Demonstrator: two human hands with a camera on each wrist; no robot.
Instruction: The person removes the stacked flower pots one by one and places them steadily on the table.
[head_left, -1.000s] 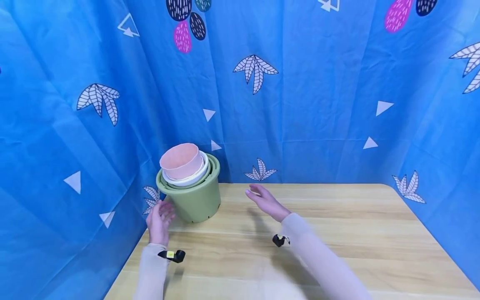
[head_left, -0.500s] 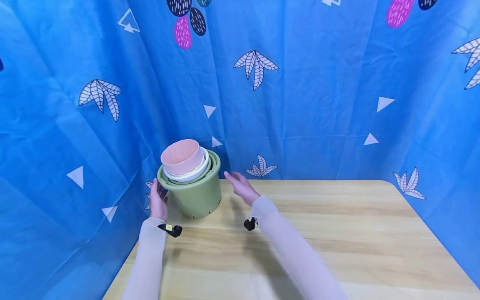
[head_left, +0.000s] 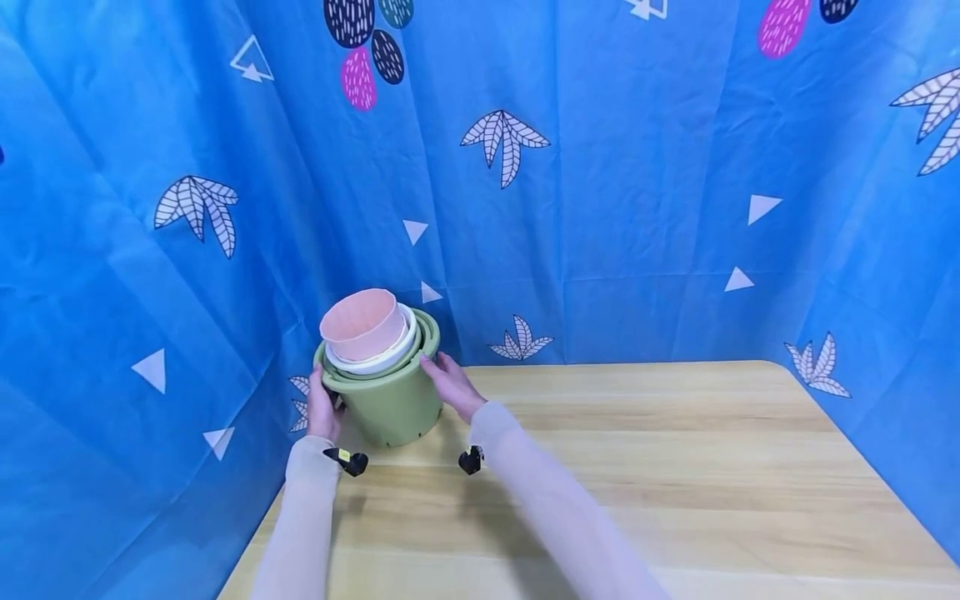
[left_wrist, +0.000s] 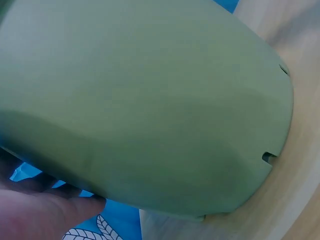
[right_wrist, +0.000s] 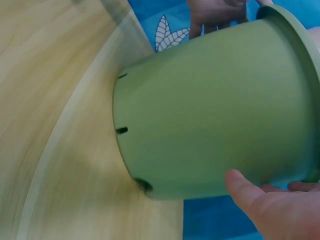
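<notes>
A large green flower pot [head_left: 390, 408] stands upright at the back left of the table, with smaller pots nested in it: another green one, a white pot [head_left: 375, 364] and a pink pot [head_left: 363, 327] on top, tilted. My left hand [head_left: 322, 408] holds the big pot's left side just below the rim; in the right wrist view its thumb reaches to the rim. On the opposite side, my right hand [head_left: 456, 387] grips the wall close under the rim, some fingers hidden behind the pot. Drainage notches show along the bottom edge in both wrist views.
The wooden table [head_left: 637, 467] stretches to the right of the pots. A blue patterned curtain [head_left: 637, 208] hangs behind and along both sides, close to the pot stack at the left. Black wrist cameras sit on both sleeves.
My right hand has come in from the right to the green pot's side. The left hand has moved forward and up against its left side. The pots look unmoved.
</notes>
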